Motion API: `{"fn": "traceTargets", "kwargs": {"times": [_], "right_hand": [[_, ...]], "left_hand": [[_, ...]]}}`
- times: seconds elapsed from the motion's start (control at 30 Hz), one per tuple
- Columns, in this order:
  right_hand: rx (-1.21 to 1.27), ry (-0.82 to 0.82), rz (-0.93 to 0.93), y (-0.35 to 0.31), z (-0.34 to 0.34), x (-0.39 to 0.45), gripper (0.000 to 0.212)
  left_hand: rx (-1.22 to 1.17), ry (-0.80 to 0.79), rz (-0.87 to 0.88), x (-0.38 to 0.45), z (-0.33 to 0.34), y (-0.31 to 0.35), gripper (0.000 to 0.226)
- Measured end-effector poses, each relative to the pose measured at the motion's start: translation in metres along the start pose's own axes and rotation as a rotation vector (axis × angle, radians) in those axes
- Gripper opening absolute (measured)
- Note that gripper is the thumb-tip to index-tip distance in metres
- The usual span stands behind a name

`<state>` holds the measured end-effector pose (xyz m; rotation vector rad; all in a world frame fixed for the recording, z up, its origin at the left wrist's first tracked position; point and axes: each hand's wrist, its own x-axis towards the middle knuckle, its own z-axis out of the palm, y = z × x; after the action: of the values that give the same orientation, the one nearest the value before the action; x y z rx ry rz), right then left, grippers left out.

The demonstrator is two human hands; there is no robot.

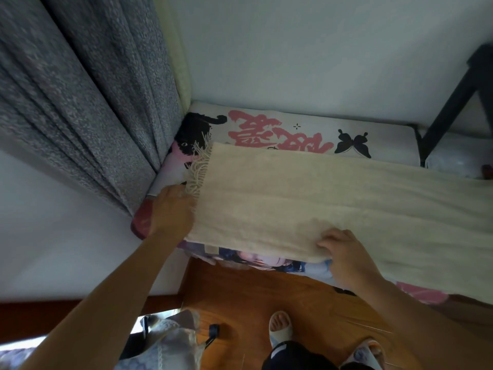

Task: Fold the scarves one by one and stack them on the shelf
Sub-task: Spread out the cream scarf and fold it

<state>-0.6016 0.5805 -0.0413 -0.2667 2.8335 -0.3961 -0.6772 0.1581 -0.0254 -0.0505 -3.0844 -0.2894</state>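
One cream scarf (320,204) spread over printed bed cover (280,126); grey curtain (80,102) crowding left. Left hand (170,212) pinching fringed end, right hand (346,260) gripping near edge.

Unreadable pink characters on printed cover (266,126)
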Motion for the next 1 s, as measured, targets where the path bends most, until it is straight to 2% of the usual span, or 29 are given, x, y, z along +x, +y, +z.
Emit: {"fn": "traceTargets", "kwargs": {"times": [0.03, 0.07, 0.13, 0.2, 0.23, 0.3, 0.33, 0.5, 0.6, 0.63, 0.7, 0.8, 0.9, 0.97, 1.0], "right_hand": [[0.07, 0.022, 0.016, 0.001, -0.004, 0.005, 0.046], [0.144, 0.038, 0.057, 0.0, -0.011, 0.01, 0.044], [0.276, 0.073, 0.135, -0.006, -0.028, 0.02, 0.045], [0.269, 0.07, 0.147, -0.005, -0.036, 0.027, 0.04], [0.171, -0.025, 0.138, -0.001, -0.035, 0.027, 0.044], [-0.056, -0.242, 0.15, 0.018, -0.023, 0.017, 0.068], [-0.118, -0.296, 0.193, 0.029, -0.016, 0.008, 0.069], [-0.097, -0.25, 0.431, 0.061, -0.007, -0.018, 0.068], [-0.038, -0.194, 0.58, 0.08, -0.012, -0.035, 0.067], [-0.025, -0.161, 0.617, 0.088, -0.012, -0.044, 0.067], [0.02, -0.094, 0.684, 0.099, -0.013, -0.065, 0.066], [0.079, -0.038, 0.77, 0.114, -0.011, -0.091, 0.062], [0.174, 0.034, 0.879, 0.132, -0.013, -0.111, 0.056], [0.361, 0.127, 1.063, 0.148, -0.023, -0.125, 0.05], [0.483, 0.229, 1.213, 0.16, -0.027, -0.132, 0.05]], "left_hand": [[-0.013, 0.05, 0.075, 0.007, -0.001, 0.021, 0.03], [-0.027, -0.033, 0.079, 0.016, 0.004, 0.038, 0.037], [-0.063, -0.236, -0.05, 0.03, 0.019, 0.073, 0.056], [-0.062, -0.371, -0.184, 0.042, 0.039, 0.093, 0.067], [-0.046, -0.438, -0.216, 0.045, 0.046, 0.097, 0.069], [-0.014, -0.528, -0.229, 0.048, 0.058, 0.102, 0.069], [-0.005, -0.561, -0.217, 0.049, 0.059, 0.102, 0.07], [0.064, -0.652, -0.126, 0.052, 0.054, 0.091, 0.081], [0.18, -0.537, -0.143, 0.051, 0.047, 0.111, 0.081], [0.221, -0.453, -0.097, 0.044, 0.043, 0.129, 0.079], [0.153, -0.316, 0.122, 0.012, 0.045, 0.174, 0.074], [0.03, -0.288, 0.489, -0.053, 0.078, 0.213, 0.075], [0.162, -0.358, 0.578, -0.064, 0.098, 0.203, 0.095], [0.196, -0.386, 0.618, -0.055, 0.092, 0.195, 0.094], [0.206, -0.405, 0.627, -0.051, 0.089, 0.193, 0.096]]}}
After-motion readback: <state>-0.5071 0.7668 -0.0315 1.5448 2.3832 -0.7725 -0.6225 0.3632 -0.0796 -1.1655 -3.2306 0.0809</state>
